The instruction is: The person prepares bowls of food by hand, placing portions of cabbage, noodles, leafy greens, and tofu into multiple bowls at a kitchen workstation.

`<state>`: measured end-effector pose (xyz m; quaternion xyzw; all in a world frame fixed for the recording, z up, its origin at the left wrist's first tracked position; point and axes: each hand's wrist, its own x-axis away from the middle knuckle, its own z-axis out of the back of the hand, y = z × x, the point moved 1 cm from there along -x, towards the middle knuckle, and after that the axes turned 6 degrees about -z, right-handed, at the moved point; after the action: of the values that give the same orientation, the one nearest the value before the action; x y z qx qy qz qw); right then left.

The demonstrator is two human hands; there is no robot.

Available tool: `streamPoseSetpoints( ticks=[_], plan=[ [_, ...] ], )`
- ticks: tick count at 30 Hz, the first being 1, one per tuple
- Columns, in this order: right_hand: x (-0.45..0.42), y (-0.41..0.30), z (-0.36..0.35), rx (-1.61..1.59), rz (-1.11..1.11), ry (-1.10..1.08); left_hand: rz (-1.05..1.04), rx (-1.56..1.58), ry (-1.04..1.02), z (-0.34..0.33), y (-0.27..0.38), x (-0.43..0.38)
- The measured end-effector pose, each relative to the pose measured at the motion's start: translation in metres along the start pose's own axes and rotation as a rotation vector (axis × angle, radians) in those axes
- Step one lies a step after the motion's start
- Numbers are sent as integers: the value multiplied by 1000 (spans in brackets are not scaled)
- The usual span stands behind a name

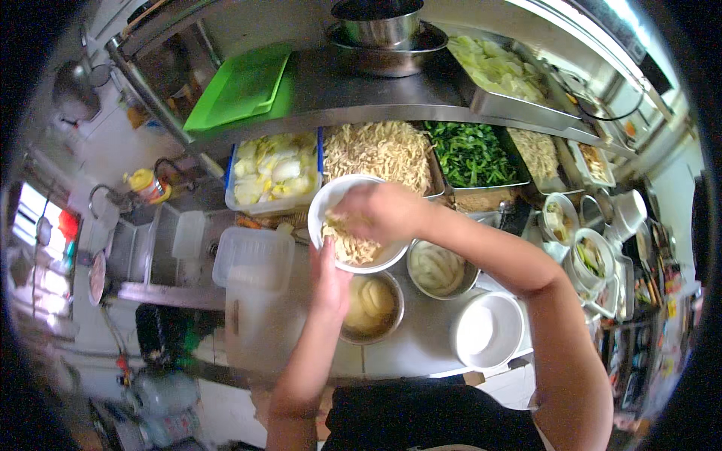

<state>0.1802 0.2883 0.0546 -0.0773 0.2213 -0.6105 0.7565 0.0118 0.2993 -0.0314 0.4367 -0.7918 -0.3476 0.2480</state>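
Note:
My left hand [331, 282] holds a white round bowl [317, 211] by its near left rim, thumb on the edge. Pale shredded food [356, 248] lies in the bowl. Blurred by motion, my right hand [383, 214] reaches over the bowl from the right, its fingers down at the food; whether they pinch any is hidden. Right behind the bowl is a tray heaped with similar shreds [378, 152]. A metal bowl with pale pieces in liquid [372, 310] stands below the white bowl, and a metal pot with whitish food [437, 268] stands beside it, under my right forearm.
Behind are a tub of cut cabbage [276, 169] and a tray of chopped greens [471, 155]. A steel shelf [361, 104] above bears a green tray [240, 87] and metal bowls [381, 28]. Stacked white bowls [489, 332] stand near right, a clear plastic container [254, 259] at left, filled bowls [589, 259] far right.

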Motion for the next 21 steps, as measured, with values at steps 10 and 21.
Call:
streamPoseSetpoints(
  ticks=[10,21],
  plan=[
    [34,39,61,-225,36,-161,-67,124,99,-63,-38,38],
    [52,9,94,-432,-51,-35,-45,262,96,-73,-52,44]
  ],
)
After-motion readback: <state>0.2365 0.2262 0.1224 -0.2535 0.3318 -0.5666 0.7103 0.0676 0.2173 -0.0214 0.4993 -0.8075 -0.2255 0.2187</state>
